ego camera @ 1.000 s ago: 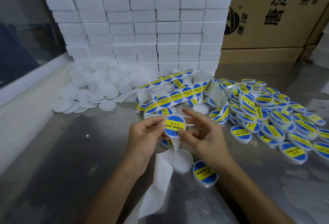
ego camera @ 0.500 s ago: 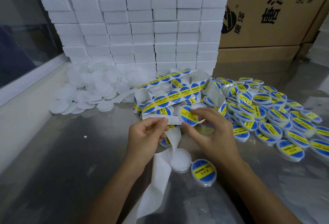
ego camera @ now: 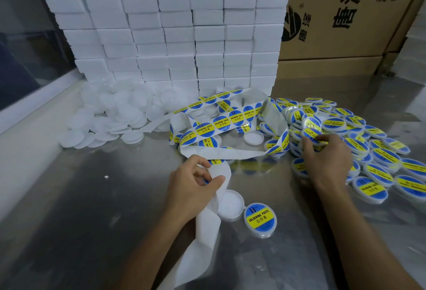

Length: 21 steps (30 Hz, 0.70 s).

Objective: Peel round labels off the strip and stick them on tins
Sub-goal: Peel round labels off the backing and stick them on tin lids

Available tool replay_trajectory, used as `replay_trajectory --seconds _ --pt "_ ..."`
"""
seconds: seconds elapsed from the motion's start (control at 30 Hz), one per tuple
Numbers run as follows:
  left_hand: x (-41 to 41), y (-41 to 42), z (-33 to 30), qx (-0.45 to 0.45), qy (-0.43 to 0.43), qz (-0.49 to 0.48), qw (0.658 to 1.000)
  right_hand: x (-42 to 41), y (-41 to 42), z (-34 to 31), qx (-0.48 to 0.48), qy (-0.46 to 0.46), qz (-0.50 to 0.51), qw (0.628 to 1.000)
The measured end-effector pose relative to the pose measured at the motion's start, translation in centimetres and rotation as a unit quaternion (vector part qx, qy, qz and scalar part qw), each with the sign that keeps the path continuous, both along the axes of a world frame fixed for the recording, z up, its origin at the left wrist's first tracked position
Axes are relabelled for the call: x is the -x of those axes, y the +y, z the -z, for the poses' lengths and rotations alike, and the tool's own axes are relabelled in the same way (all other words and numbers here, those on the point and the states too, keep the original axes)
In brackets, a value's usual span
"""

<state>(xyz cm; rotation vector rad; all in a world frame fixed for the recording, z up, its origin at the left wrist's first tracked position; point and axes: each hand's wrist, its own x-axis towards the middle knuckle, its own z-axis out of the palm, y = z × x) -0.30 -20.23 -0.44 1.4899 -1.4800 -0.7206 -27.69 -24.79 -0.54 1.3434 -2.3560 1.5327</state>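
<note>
Down in front of me, the head camera is showing a shiny metal table (ego camera: 80, 232). I am holding my left hand (ego camera: 191, 183) near the middle of it, thumb and curled fingers pinching the white backing strip (ego camera: 202, 225), which is trailing from my grip down toward my body with its labels already gone. Beyond my hand the same strip is looping away across the table, and this stretch is carrying round blue-and-yellow labels (ego camera: 222, 122) reading "SOLDERING PASTE".

Just beside my left hand an unlabelled white tin (ego camera: 230, 204) is sitting on the table, touching a single labelled tin (ego camera: 260, 219) to its right.

I am reaching my right hand (ego camera: 327, 160) out over the pile of labelled tins (ego camera: 378, 160) spreading across the right side of the table. Its fingertips are closing round one tin (ego camera: 311, 134) at the near edge of that pile, label facing up; I cannot tell whether the tin is lifted or resting on its neighbours.

To the far left, a heap of plain white tins (ego camera: 110, 117) is lying against a wall of stacked white boxes (ego camera: 175, 31). Brown cardboard cartons (ego camera: 345, 13) printed with black characters are standing at the back right.
</note>
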Motion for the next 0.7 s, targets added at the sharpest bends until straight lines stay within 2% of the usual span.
replay_trajectory --seconds 0.23,0.37,0.43,0.53,0.6,0.7 --pt "-0.2 0.2 -0.9 -0.067 0.139 0.052 0.987 -0.2 0.2 0.2 -0.034 0.061 -0.015 0.997" --pt "-0.5 0.2 -1.0 -0.092 0.181 0.069 0.977 -1.7 1.0 -0.2 0.052 0.061 -0.052 0.995" --pt "-0.6 0.1 -1.1 -0.087 0.181 0.081 0.976 -3.3 1.8 -0.6 0.100 0.047 -0.125 0.986" --pt "-0.7 0.3 -1.5 -0.084 0.189 0.111 0.972 -6.4 3.3 -1.0 0.108 0.015 -0.281 0.954" --pt "-0.6 0.5 -1.7 -0.088 0.202 0.141 0.965 -8.4 4.0 -0.9 0.098 0.028 -0.366 0.925" --pt "-0.4 0.6 -1.8 -0.084 0.224 0.169 0.956 -10.6 4.6 -0.6 0.102 0.075 -0.428 0.895"
